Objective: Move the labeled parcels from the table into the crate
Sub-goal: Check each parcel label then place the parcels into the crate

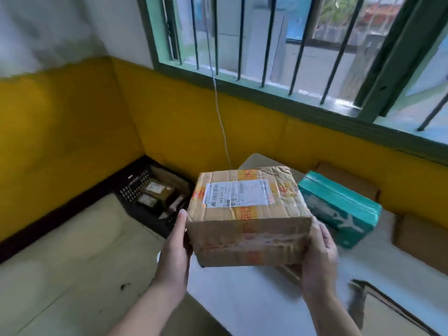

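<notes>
A taped cardboard parcel (247, 214) with a white shipping label on top is lifted above the white table (242, 294). My left hand (175, 248) presses flat against its left side with straight fingers. My right hand (317, 258) holds its right side and lower edge, fingers curled under it. The black plastic crate (132, 187) stands on the floor to the left, in the corner below the yellow wall. Several brown parcels lie inside it.
A teal wrapped package (339, 209) lies on the table to the right of the parcel. Plain cardboard boxes (419, 241) sit further right and along the wall. A thin cord (219, 117) hangs from the barred window. Beige floor (72, 263) spreads at left.
</notes>
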Tool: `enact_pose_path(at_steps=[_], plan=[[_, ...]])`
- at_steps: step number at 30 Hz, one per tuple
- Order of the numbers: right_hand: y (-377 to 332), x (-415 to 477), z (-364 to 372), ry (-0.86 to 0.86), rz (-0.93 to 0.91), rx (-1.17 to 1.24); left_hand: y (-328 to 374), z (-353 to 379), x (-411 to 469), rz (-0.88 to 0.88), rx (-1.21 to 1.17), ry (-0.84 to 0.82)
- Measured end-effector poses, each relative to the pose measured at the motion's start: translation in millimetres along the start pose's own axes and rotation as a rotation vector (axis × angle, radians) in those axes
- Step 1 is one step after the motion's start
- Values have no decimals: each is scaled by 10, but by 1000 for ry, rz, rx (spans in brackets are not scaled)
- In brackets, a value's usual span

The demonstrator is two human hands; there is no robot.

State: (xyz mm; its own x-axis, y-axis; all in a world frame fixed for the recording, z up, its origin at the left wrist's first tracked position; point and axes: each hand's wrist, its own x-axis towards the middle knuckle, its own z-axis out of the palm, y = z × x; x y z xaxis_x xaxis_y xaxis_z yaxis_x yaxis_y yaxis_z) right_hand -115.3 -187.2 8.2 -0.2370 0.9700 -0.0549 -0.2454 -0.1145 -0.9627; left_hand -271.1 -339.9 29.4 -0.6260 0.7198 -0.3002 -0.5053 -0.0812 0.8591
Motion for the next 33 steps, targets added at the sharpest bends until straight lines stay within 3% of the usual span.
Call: enact_pose_path(at_steps=[5, 12, 21, 33], plan=[[499, -457, 1362, -177, 102, -103, 551, -1388, -38, 75, 88, 246], [978, -695, 2577, -302, 228, -247, 985, -2608, 192, 26, 121, 418], [1693, -92, 3870, -432, 553, -380, 1356, -3742, 1508, -19, 224, 438], [2439, 1036, 5407, -362, 605, -461, 1952, -4614, 3696, -225, 457, 331]])
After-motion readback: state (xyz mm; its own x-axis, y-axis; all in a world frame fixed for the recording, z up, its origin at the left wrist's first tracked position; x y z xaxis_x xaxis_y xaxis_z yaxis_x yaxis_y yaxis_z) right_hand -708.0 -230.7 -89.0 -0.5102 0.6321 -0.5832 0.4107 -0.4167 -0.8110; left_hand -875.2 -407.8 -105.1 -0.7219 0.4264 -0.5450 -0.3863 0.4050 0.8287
